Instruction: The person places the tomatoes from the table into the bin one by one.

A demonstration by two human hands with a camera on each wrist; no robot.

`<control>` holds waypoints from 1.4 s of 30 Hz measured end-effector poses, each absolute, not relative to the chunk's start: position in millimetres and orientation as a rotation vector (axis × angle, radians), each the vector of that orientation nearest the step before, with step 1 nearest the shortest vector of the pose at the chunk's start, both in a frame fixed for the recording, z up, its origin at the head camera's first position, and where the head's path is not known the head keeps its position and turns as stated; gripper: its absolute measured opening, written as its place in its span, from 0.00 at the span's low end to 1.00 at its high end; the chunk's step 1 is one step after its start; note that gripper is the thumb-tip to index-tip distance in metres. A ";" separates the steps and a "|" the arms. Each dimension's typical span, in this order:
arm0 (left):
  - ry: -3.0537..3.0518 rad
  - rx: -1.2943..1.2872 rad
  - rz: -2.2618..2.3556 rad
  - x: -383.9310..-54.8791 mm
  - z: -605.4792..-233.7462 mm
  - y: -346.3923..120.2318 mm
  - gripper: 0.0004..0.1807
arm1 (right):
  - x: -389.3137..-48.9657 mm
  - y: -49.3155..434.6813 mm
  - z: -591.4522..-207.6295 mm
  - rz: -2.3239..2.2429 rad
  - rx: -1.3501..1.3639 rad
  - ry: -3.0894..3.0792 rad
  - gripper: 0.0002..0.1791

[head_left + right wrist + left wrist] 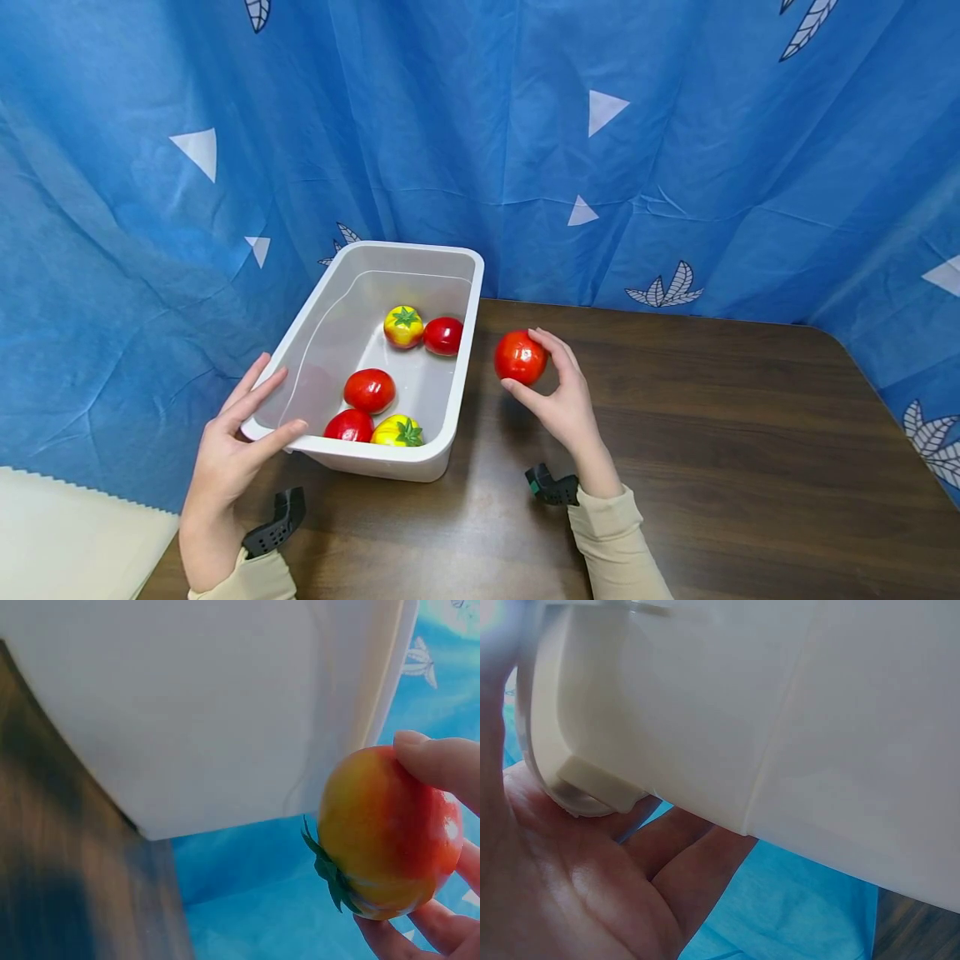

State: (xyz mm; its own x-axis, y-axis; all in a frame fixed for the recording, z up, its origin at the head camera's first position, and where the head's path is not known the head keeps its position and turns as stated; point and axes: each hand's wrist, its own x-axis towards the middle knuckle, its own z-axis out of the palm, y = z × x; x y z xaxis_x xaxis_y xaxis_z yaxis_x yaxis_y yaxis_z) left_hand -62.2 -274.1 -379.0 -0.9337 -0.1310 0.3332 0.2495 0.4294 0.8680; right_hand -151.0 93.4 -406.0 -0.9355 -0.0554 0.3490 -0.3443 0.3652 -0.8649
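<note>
A glossy red tomato [521,357] is held between the thumb and fingers of my right hand [566,400], just right of the bin and above the table. The right wrist view shows its yellow-orange side and green leafy top [334,876]. My left hand [228,454] grips the near left corner of a white plastic bin [378,454], its thumb and fingers over the rim. Inside lie several tomatoes: a red one [369,391] near the middle, a yellow one [403,326] and a dark red one [443,336] farther back, others by the near wall.
Dark wooden table [735,450] extends to the right of the bin. A blue patterned curtain [540,167] hangs behind and along the left. Pale cloth [75,533] lies at the lower left. Each wrist wears a black mount [277,525].
</note>
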 end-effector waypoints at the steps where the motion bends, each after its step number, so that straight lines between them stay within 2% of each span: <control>1: -2.336 -0.108 -1.503 -62.3 -379.0 -274.1 0.36 | -149.8 92.9 -403.9 1.600 0.358 -2.366 0.36; 15: -2.353 -0.077 -1.495 -62.1 -377.9 -274.1 0.36 | -132.6 85.7 -380.9 1.614 0.431 -2.322 0.38; 37: -2.332 -0.085 -1.536 -61.6 -377.9 -273.8 0.36 | -112.2 62.7 -369.5 1.670 0.566 -2.201 0.38; 42: -2.336 -0.079 -1.530 -61.5 -377.9 -273.9 0.36 | -99.3 55.6 -349.8 1.686 0.574 -2.179 0.36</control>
